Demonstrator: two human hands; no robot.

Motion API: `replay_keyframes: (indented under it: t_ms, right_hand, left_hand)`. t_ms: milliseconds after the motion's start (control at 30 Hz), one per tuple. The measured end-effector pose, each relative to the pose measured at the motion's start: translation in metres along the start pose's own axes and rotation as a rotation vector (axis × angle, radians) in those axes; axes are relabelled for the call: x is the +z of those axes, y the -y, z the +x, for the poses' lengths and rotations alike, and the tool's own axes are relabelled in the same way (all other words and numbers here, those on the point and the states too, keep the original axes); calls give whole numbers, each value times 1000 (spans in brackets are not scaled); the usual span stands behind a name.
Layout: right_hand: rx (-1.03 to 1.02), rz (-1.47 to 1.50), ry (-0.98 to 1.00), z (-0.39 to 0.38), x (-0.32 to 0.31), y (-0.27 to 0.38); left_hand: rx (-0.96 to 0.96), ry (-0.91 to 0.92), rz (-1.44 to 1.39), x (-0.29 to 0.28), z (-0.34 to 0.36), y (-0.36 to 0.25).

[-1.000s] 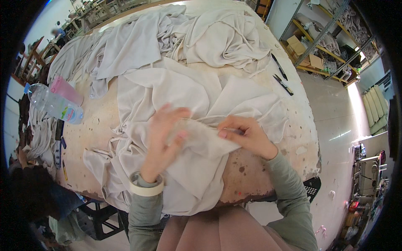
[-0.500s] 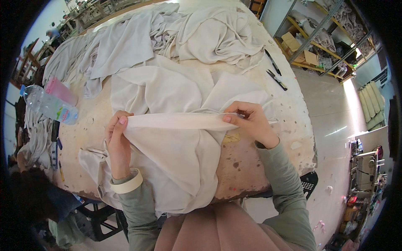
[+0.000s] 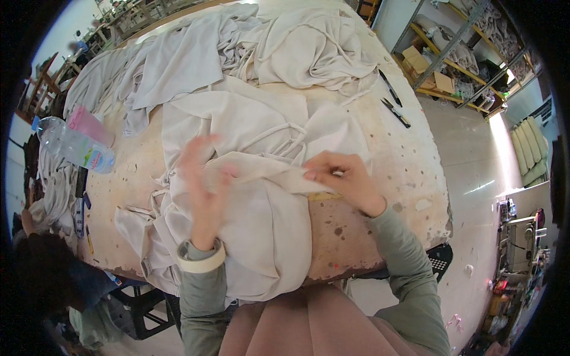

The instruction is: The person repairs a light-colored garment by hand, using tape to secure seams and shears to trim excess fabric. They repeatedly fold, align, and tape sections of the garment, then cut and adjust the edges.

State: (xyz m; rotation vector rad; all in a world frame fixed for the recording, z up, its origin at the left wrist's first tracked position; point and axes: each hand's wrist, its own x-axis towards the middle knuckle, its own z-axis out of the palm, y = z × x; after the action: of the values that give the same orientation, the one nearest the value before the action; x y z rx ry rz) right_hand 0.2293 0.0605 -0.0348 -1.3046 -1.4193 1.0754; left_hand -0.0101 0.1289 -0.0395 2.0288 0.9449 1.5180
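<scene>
A cream-white fabric piece (image 3: 255, 219) lies over the table's near edge in front of me and hangs down toward my lap. My right hand (image 3: 344, 178) pinches the end of its folded edge band between thumb and fingers, just above the table. My left hand (image 3: 205, 178) is smeared by motion; its thumb and fingers stand apart over the cloth, with nothing seen between them. A roll of cream tape (image 3: 202, 261) sits round my left wrist like a bracelet. The band sags in loose folds between the hands.
More pale cloth (image 3: 297, 47) is heaped across the far side of the worn table (image 3: 409, 196). Black thread snips (image 3: 396, 113) and a black pen (image 3: 390, 88) lie at right. A clear bottle (image 3: 77, 148) and pink cup (image 3: 89, 126) are at left, near a person's dark head (image 3: 38, 267).
My left hand has let go of the band's left end and moved inward to the right. The band, stretched straight before, has slackened; my right hand keeps its pinch, slightly further left.
</scene>
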Motion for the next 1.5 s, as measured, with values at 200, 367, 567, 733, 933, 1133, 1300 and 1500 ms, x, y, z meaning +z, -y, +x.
replay_keyframes:
  t_ms: [200, 367, 567, 733, 933, 1133, 1300, 1500]
  right_hand:
    - [-57, -80, 161, -6, 7, -7]
    - [-211, -284, 27, 8, -11, -16]
    - [8, 116, 0, 8, -19, -13]
    - [72, 337, 20, 2, -5, 1]
    - [-36, 295, 77, -7, 21, -3]
    - [-428, -399, -37, 3, 22, -24]
    - [-401, -426, -147, 9, 10, -21]
    - [-58, 152, -113, -1, 5, -10]
  left_hand:
    - [-263, 541, -195, 11, -13, -5]
    - [-632, 147, -650, -14, -1, 6]
    - [-768, 9, -533, -24, 9, 10]
    - [-55, -58, 517, 8, -2, -4]
    - [77, 443, 182, 29, -22, -17]
    - [-355, 266, -355, 20, -17, -13]
    - [-600, 36, -616, 3, -6, -13]
    - [-655, 76, -612, -6, 1, -4]
